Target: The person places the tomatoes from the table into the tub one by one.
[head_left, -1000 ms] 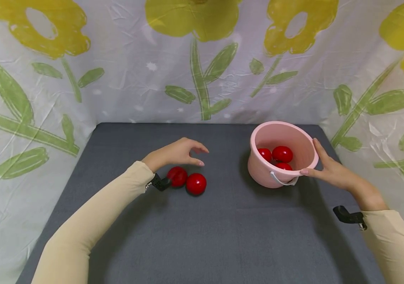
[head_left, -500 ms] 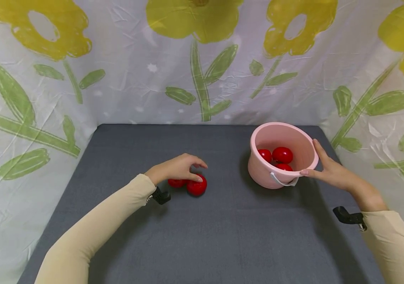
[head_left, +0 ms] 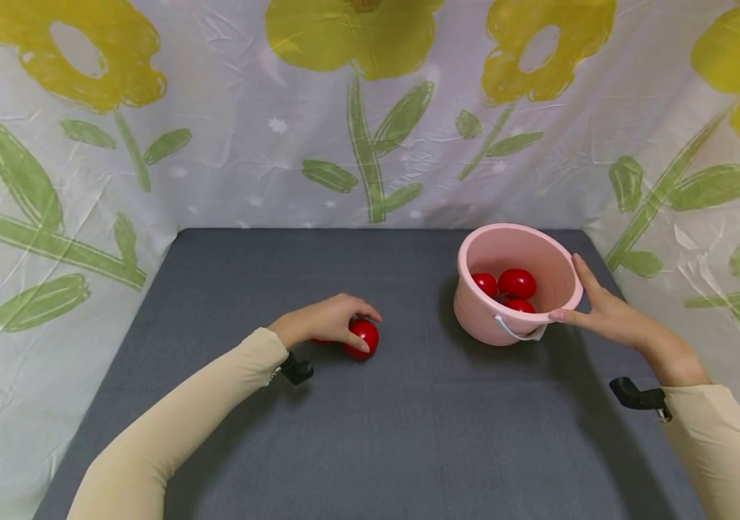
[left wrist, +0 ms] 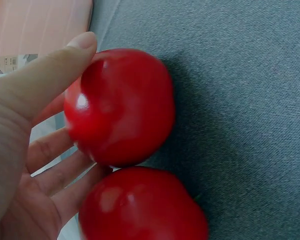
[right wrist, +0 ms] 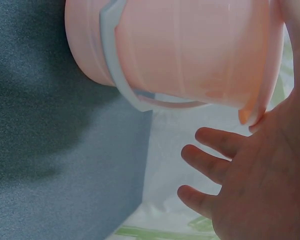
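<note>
My left hand [head_left: 327, 321] is around a glossy red tomato [head_left: 365, 338] on the dark cloth, thumb on the near side and fingers over the far side. In the left wrist view the thumb lies along the edge of this tomato [left wrist: 130, 110], with the fingers behind it. A second tomato [left wrist: 145, 207] sits right beside it, mostly hidden under the hand in the head view. On the right, my right hand [head_left: 611, 310] holds the rim of a pink bucket [head_left: 483, 318] between thumb and index finger. The other fingers [right wrist: 210, 165] spread out straight. Several tomatoes [head_left: 517, 283] lie inside the bucket.
A dark grey cloth [head_left: 370, 433] covers the table. Behind and at both sides hangs a pale curtain [head_left: 233, 144] printed with yellow flowers. The bucket's white handle [head_left: 514, 331] hangs down its near side. Each wrist wears a black camera [head_left: 637, 394].
My left hand has come down and toward the near side, from above the two tomatoes to around the right one. The right hand and the bucket have stayed in place.
</note>
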